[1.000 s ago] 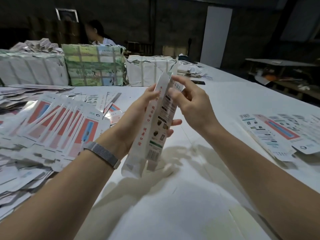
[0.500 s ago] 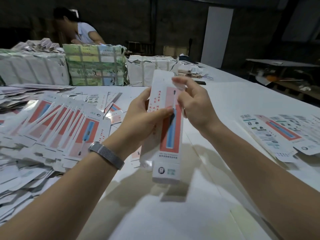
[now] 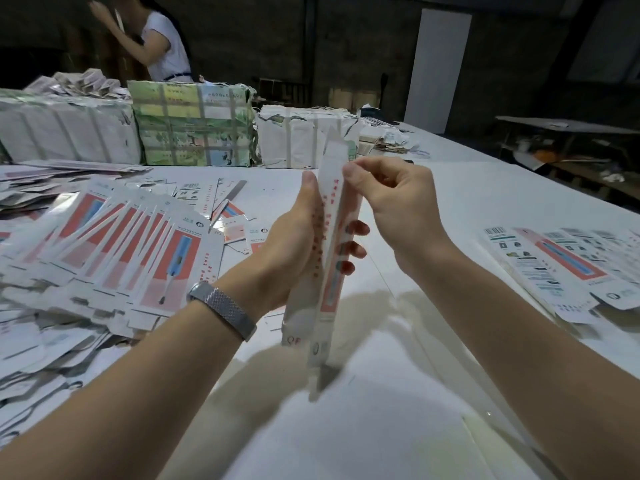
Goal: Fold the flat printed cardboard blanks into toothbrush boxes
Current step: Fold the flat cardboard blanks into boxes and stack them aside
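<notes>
A long white and red toothbrush box [image 3: 329,244] stands nearly upright above the white table [image 3: 433,209], seen edge-on. My left hand [image 3: 298,247] grips its middle, palm on the left side and fingertips wrapped round the right side. My right hand [image 3: 394,206] pinches the box's upper edge with thumb and forefinger. A fanned pile of flat printed blanks [image 3: 114,244] lies to the left. More flat blanks [image 3: 561,268] lie to the right.
Strapped bundles [image 3: 194,126] of paper-wrapped stock line the far side of the table. Loose scraps and blanks [image 3: 38,348] cover the left edge. A person in a white top [image 3: 162,46] stands behind the bundles. A second table [image 3: 568,129] stands at the far right.
The box has turned from showing its red front to edge-on. My right hand has shifted to pinch its upper edge. The person behind the bundles has stood up.
</notes>
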### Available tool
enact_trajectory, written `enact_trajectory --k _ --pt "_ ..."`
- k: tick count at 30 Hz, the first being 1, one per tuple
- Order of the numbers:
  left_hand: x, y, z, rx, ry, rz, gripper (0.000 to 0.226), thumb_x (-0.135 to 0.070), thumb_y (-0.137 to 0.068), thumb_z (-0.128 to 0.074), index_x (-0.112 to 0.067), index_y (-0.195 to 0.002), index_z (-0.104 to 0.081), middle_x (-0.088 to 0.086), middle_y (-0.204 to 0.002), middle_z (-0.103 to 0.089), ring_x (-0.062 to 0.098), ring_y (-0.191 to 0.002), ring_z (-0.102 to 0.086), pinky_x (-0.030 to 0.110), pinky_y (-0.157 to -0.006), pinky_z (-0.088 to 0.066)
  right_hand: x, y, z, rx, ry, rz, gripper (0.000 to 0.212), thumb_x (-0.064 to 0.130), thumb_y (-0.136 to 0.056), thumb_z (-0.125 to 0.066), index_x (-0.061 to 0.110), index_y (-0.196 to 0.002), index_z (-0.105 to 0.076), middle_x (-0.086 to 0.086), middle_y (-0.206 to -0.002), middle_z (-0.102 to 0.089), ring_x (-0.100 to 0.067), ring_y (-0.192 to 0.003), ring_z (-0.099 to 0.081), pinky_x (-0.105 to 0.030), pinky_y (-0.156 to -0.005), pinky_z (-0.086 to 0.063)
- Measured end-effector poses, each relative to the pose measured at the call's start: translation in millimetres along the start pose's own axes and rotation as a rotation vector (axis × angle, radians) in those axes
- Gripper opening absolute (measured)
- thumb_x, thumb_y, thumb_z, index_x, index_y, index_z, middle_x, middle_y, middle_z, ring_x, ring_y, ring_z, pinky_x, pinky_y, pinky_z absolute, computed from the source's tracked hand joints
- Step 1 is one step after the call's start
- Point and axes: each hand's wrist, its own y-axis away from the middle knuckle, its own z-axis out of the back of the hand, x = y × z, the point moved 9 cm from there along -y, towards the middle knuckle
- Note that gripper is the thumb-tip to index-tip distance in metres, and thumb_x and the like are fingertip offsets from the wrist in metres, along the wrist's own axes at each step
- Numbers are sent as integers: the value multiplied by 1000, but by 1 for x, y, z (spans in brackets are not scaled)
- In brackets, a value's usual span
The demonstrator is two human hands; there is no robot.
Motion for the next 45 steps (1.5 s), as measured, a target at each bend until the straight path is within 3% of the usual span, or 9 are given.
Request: enact_trajectory --k 4,7,12,16,18,21,25,30,45 --pt "13 1 -12 27 71 44 65 -63 -95 -41 -9 -131 -52 13 -91 -63 22 -70 -60 35 -64 -54 11 -5 14 -66 -80 40 13 22 -92 -71 12 -85 -74 -19 -91 -70 -13 -77 -63 -26 -72 -55" --pt "4 1 -14 65 107 -65 63 -30 -81 -69 -11 -135 -43 12 -90 -59 19 -70 -59 32 -66 -55 5 -6 15 -50 -85 3 11 27 -94 -68 19 -100 -71 -9 -98 -67 -3 -79 -58 -15 -65 -47" --pt "-1 3 -7 15 105 -107 46 -24 -76 -58 -15 -121 -56 7 -86 -69 14 -72 -65 29 -67 -59 -20 13 -20 215 -236 -174 39 42 -99 -45 17 -123 -64 -9 -108 -69 -27 -92 -60 -42 -77 -46" --pt "2 0 7 -136 132 -102 61 -32 -78 -62 -21 -130 -33 15 -100 -62 24 -73 -69 41 -65 -60 -14 20 -29 282 -358 -131 39 41 -101 -36 28 -129 -59 -9 -123 -68 -36 -118 -61 -60 -104 -45" --pt "1 -3 11 -190 172 -149 56 -33 -78 -63 -25 -123 -31 14 -100 -60 25 -76 -68 51 -72 -61 -11 22 -29 283 -365 -88 31 34 -106 -37 42 -132 -51 10 -121 -70 -24 -116 -65 -51 -98 -53" --pt "-4 -8 13 -244 128 -235 43 -35 -78 -60 -25 -111 -34 7 -98 -62 14 -76 -71 36 -68 -59 -6 25 -31 281 -374 -44 33 28 -107 -37 48 -132 -45 26 -112 -69 -11 -108 -68 -30 -78 -59" --pt "-16 -5 18 -277 -73 -320 39 -42 -82 -58 -38 -107 -27 -12 -87 -71 9 -78 -73 26 -69 -57 -6 24 -27 216 -401 -26 34 27 -107 -39 45 -134 -47 20 -115 -70 -12 -106 -70 -32 -77 -60" --pt "-48 11 5 -262 -405 -623 61 -20 -95 -45 -37 -139 -6 0 -115 -53 4 -95 -68 18 -73 -56 -12 25 -31 239 -457 -65 38 23 -106 -42 39 -141 -46 19 -114 -71 -13 -111 -68 -35 -82 -60" --pt "-34 -2 2 -17 -208 -387 49 -19 -84 -43 -27 -130 -27 6 -103 -54 8 -81 -61 28 -73 -55 -19 18 -29 262 -426 -80 26 22 -85 -50 24 -110 -56 -16 -98 -60 -22 -88 -60 -50 -91 -54"
